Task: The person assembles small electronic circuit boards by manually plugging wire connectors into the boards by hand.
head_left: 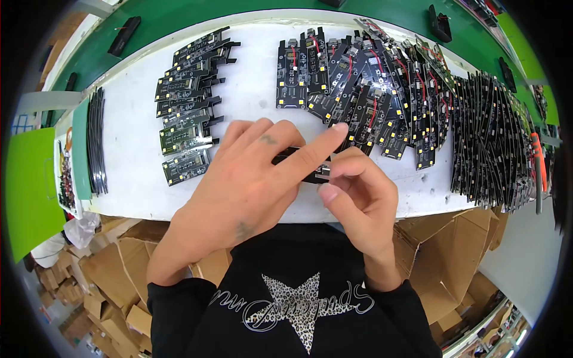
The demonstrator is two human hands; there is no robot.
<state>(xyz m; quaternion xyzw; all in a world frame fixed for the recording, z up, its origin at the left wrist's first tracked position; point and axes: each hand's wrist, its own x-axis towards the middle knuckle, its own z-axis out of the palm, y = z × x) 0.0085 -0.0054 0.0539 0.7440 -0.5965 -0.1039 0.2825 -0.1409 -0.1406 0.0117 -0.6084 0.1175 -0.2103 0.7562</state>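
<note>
From the head camera's view, I see a person in a black top point(203, 325) with a pale spotted star point(307, 301) on the chest, both hands meeting over the near part of a white counter point(253, 65). A small dark circuit board point(321, 172) sits between the hands, largely covered by the left hand point(248, 170). That hand lies across it with its forefinger stretched out over the top; its thumb is hidden, so I cannot tell whether its fingers are clamped on the board. The right hand point(365, 203) is curled at the board's silvery end, thumb and forefinger tips near each other; whether they actually pinch it, I cannot tell. Beyond the left hand, an overlapping column of boards point(182, 140) runs away up the counter. To the right of that lies a loose pile of boards point(292, 89), some with red wires, and farther right a thick mass of boards point(489, 143) is packed together, with an orange-handled tool point(539, 158) just beside it. At the far left is a bundle of thin black strips point(96, 143), near a white tray point(76, 204) of small parts. Black cases point(124, 36) rest on the green surface point(185, 15) behind, and open cardboard boxes point(456, 244) stand below the counter's near edge.
</note>
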